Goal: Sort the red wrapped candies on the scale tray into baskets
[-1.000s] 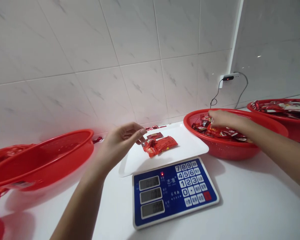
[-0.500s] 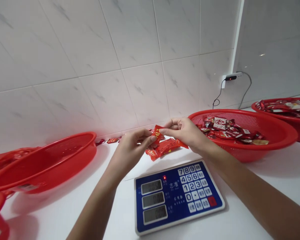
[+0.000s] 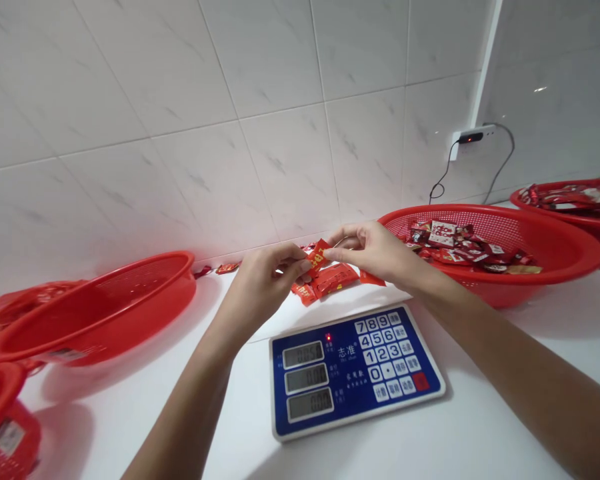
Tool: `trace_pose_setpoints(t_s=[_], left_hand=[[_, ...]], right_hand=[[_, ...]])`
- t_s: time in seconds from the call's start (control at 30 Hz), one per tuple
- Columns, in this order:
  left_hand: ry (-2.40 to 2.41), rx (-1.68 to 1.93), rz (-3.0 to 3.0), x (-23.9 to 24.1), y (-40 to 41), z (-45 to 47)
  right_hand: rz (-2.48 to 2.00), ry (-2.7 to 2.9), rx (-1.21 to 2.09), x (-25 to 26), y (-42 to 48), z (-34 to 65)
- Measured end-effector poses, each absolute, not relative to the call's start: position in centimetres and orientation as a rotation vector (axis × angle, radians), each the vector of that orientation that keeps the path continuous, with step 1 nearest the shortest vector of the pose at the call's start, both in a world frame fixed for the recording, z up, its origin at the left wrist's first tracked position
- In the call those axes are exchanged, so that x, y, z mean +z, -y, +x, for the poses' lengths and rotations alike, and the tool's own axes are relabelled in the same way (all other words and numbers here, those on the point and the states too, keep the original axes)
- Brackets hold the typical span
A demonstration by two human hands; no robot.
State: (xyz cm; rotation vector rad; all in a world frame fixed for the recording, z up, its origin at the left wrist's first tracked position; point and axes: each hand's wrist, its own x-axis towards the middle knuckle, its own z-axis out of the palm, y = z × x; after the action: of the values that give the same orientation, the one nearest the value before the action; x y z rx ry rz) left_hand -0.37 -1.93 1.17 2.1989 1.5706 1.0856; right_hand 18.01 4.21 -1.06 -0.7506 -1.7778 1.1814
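Marbled wall tiles [image 3: 275, 160] behind; left hand [image 3: 275, 272] and right hand [image 3: 373, 253] both pinch one red gold-lettered packet [image 3: 318, 258] by opposite sides, just over loose red packets [image 3: 336, 279] beyond the digital scale's keypad [image 3: 387, 356]; light edge pressure should avoid crushing it.

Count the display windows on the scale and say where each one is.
3: top display, middle display and bottom display, stacked on the left part of the blue scale panel; none appears hidden.

red packet [image 3: 318, 258], gold lettering; blue scale panel [image 3: 353, 367], white keys [image 3: 381, 355], one red; white tiles [image 3: 265, 60], grey streaks
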Motion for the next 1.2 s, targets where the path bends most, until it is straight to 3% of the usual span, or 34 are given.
trace_pose_setpoints(t_s=[0.3, 0.53, 0.73, 1.0, 1.2], left_hand=[[-1.564, 1.087, 2.194, 1.1, 2.2, -0.1], [-1.452, 1.140, 2.112, 0.8, 1.8, -0.7], [-1.594, 1.439, 2.374, 0.2, 1.7, -0.4], [-1.416, 1.128, 1.938, 0.0, 0.9, -1.6], [-1.465, 1.001, 1.987, -0.5, 0.3, -1.9]], right_hand=[[-0.754, 1.889, 0.955, -1.0, -3.3, 17.4], [-0.590, 1.784, 1.304, -1.6, -4.1, 17.8], [-0.688, 1.707, 1.476, -0.4, -3.7, 18.3], [-0.823, 1.731, 1.257, -0.6, -4.0, 18.2], [-0.870, 1.874, 1.118, -1.2, -4.2, 18.2]])
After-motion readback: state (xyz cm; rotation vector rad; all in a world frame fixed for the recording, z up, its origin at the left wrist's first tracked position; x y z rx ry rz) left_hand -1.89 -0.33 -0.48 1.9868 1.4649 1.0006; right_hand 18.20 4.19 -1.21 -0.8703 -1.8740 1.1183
